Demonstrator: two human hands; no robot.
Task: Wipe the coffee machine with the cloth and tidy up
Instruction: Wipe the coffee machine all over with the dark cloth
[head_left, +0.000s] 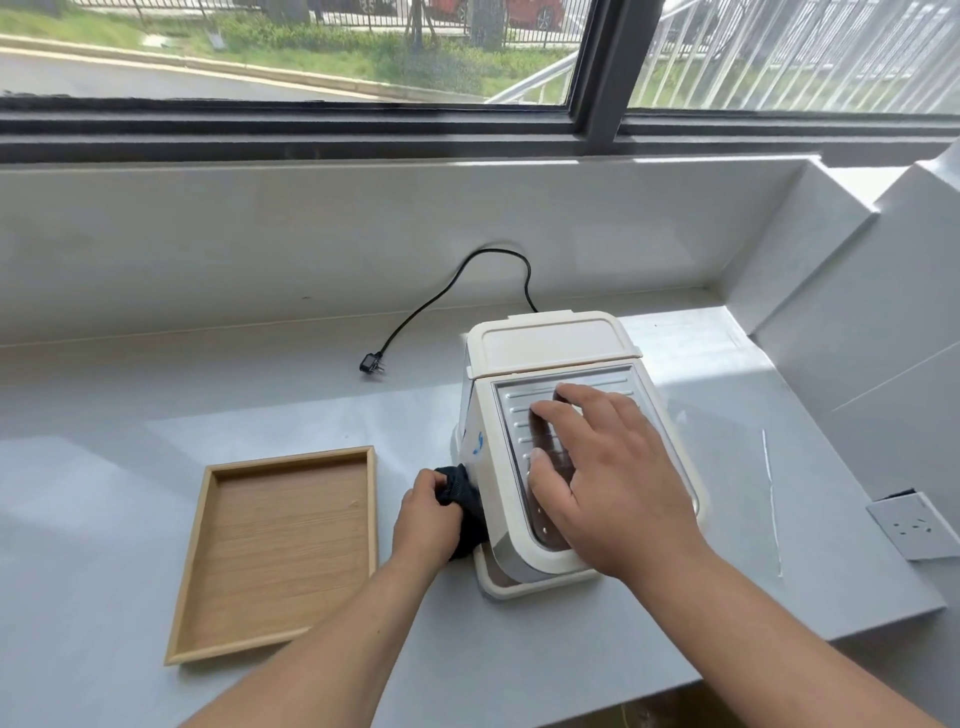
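Your left hand (427, 512) has its fingers clamped on the dark cloth (464, 499), pressing it to the left side of the machine (550, 343) on the worktop (104, 415). Your right hand (608, 467) lies flat on top, fingers spread. A tray (197, 561) sits just left.

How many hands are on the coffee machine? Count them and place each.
2. The right hand lies flat on the coffee machine's metal top plate; the left hand presses the dark cloth against its left side.
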